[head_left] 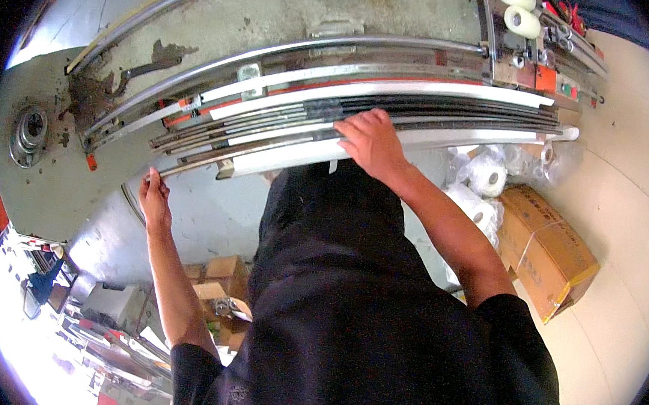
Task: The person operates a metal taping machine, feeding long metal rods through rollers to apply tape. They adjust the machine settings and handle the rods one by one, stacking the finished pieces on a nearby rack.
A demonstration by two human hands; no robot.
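A bundle of long, thin, dark and metallic strips (270, 120) lies side by side across the front of a grey machine. My left hand (156, 202) pinches the left end of the nearest strip (199, 161), which sticks out past the others. Farther right along the same strip, my right hand (374, 143) is closed over it with curled fingers; the fingertips partly hide it. A white long strip (286, 157) runs just under the held one, nearest my body. Behind the bundle lies another white strip (271, 102).
The machine bed (278, 11) has chipped paint, a metal rail (298, 45) and a round fitting (30, 133). White rollers (521, 22) stand at the far right. Plastic-wrapped rolls (488, 180) and a cardboard box (543, 248) lie on the right; an open carton (221, 274) sits at lower left.
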